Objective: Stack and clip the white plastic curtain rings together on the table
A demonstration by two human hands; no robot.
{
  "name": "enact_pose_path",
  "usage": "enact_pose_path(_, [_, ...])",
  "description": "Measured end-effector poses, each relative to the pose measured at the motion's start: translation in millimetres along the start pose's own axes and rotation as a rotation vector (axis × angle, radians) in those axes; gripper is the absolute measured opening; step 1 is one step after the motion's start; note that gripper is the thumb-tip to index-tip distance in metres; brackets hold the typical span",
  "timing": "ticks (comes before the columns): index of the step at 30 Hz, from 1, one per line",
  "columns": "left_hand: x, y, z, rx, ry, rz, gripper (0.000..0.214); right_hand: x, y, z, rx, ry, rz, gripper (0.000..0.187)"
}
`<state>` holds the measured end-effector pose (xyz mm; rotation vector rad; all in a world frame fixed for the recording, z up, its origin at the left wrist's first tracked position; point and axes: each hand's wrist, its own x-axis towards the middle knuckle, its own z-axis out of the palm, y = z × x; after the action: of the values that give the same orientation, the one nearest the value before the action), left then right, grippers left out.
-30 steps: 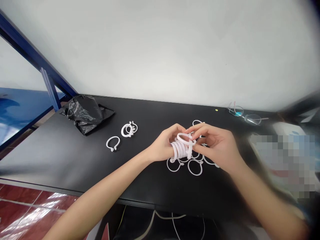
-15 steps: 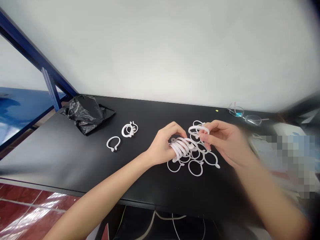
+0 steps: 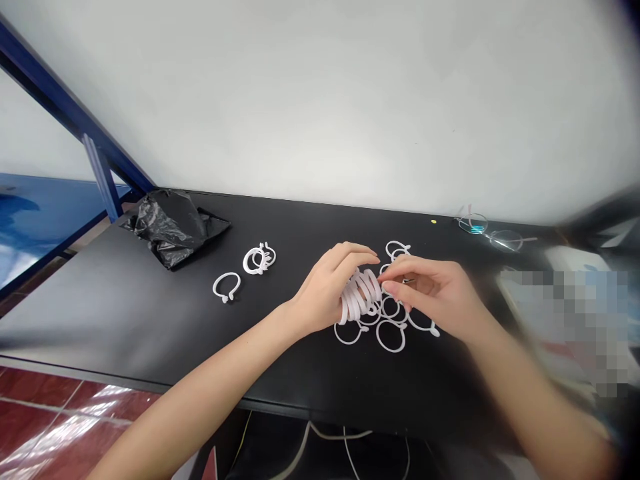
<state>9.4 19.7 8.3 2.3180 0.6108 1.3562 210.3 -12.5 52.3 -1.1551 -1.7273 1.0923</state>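
My left hand (image 3: 327,287) curls around a stack of several white plastic rings (image 3: 361,295), holding them side by side just above the black table (image 3: 150,333). My right hand (image 3: 430,290) meets the stack from the right, thumb and forefinger pinched at its end ring. Under both hands lies a loose pile of white rings (image 3: 390,327) flat on the table. A single ring (image 3: 226,287) and a small cluster of rings (image 3: 259,259) lie apart to the left.
A crumpled black plastic bag (image 3: 173,227) sits at the table's back left. Eyeglasses (image 3: 487,230) lie at the back right by the white wall. A blue metal frame (image 3: 75,127) rises on the left. Cables (image 3: 345,447) hang below the table's front edge.
My right hand, which held one ring lifted beside the stack half a second ago, has come back down against the stack in my left hand.
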Motion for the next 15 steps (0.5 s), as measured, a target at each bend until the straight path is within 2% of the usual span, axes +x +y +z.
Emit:
enact_pose_path(4, [0, 1, -0.9, 0.042, -0.009, 0.033, 0.014, 0, 0, 0, 0.033, 0.029, -0.023, 0.011])
enact_pose_path(7, [1, 1, -0.2, -0.001, -0.001, 0.010, 0.004, -1, 2, 1, 0.060, -0.015, -0.038, 0.008])
enact_pose_path(10, [2, 3, 0.1, -0.151, 0.025, -0.183, 0.010, -2, 5, 2, 0.098, -0.043, -0.062, 0.012])
enact_pose_path(12, [3, 5, -0.5, -0.244, -0.010, -0.313, 0.011, -4, 6, 6, 0.117, -0.058, -0.058, 0.024])
enact_pose_path(15, [5, 8, -1.5, -0.422, -0.093, -0.430, 0.020, -6, 7, 14, 0.129, -0.107, -0.048, 0.037])
